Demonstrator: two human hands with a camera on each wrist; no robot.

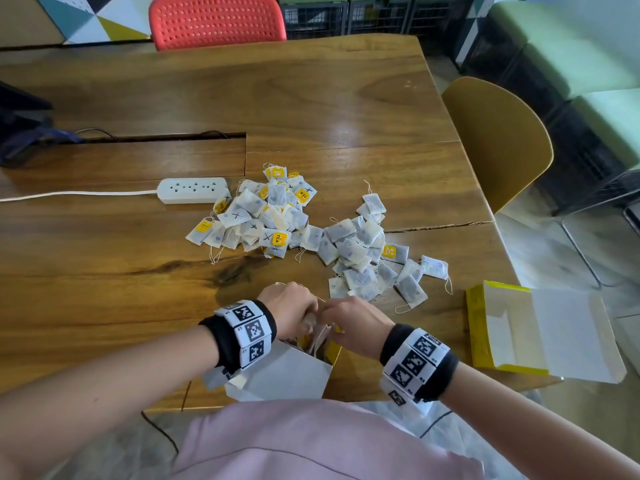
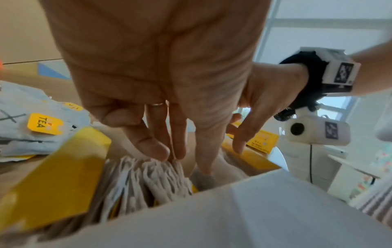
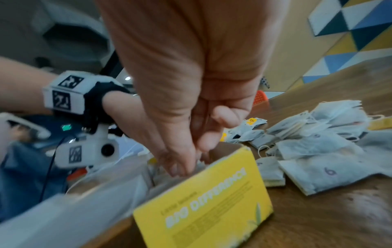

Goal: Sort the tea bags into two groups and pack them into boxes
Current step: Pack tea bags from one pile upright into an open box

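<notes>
Both hands are down in the open box [image 1: 287,368] at the near edge of the surface [image 1: 104,306], right in front of the person. The left hand [image 1: 289,308] reaches in with fingers fairly straight; from the left wrist view its fingertips [image 2: 158,151] press on the tops of a row of bags [image 2: 148,177] standing on edge inside the box, with no bag pinched that I can see. The right hand [image 1: 353,323] comes in from the other side; in the right wrist view its fingers [image 3: 180,161] are bunched and pointed down into the same opening, and whether they hold a bag I cannot tell.

Loose tea bags lie beyond the hands, toward the middle of the surface, in two heaps. The X heap [image 1: 256,216], bags marked with crosses and yellow tags, is straight ahead and slightly to the left, beside a power strip [image 1: 192,190]. The numbered heap [image 1: 370,258] lies ahead and to the right, nearer the right edge, and its closest bags are just beyond the right hand. A second box [image 1: 502,327] lies open on its side at the near right corner, well apart from the first.

The packed row runs across the box between the two hands. By my judgement the right hand is better placed for the numbered heap, the left for the X heap.
</notes>
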